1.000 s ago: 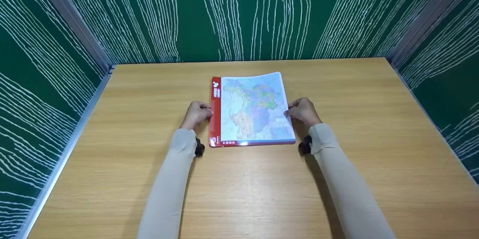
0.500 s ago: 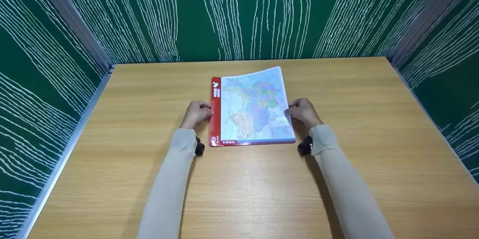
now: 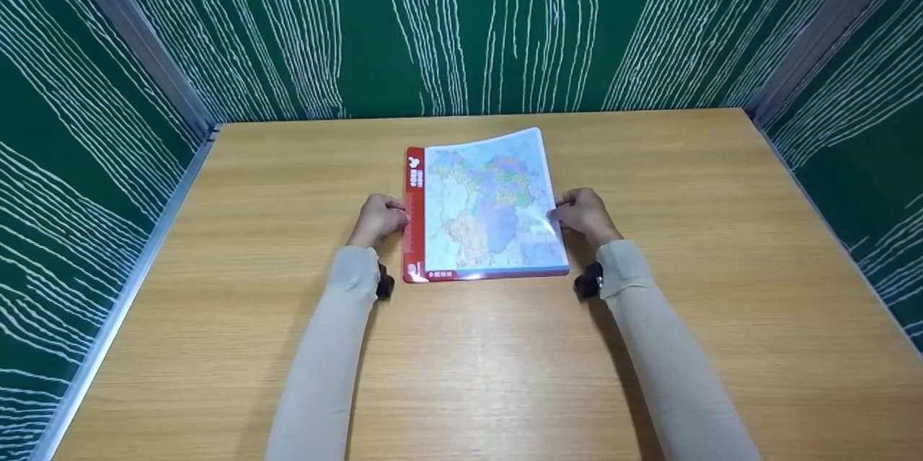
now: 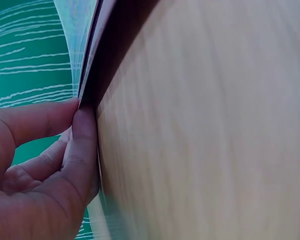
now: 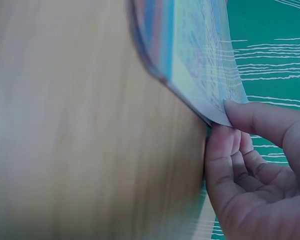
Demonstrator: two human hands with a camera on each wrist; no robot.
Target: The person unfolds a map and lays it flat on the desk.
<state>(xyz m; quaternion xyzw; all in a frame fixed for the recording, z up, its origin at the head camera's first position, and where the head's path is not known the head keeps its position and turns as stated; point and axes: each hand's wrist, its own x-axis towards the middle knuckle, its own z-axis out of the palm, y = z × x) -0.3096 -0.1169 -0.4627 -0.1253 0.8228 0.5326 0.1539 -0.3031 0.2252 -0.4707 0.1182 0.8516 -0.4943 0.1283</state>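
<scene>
A glossy map sheet (image 3: 483, 208) with a red band down its left side lies near the middle of the table, its far right corner curling upward. On the red edge, my left hand (image 3: 380, 219) pinches the sheet between thumb and fingers; the left wrist view shows thumb and index finger meeting at that edge (image 4: 85, 95). Opposite, my right hand (image 3: 585, 216) pinches the right edge. In the right wrist view the thumb (image 5: 260, 120) presses on the map's printed face, with the fingers beneath, and the sheet bends slightly there.
The wooden table (image 3: 476, 360) stretches around the sheet on every side. Green panels with white wavy lines (image 3: 476, 28) stand behind it and at both sides, joined by grey metal posts (image 3: 144, 28). A dark wrist camera (image 3: 589, 281) sits under each sleeve.
Since a second ago, the sheet's far right corner has risen and curled higher. Both hands stay at the same edges with almost no movement.
</scene>
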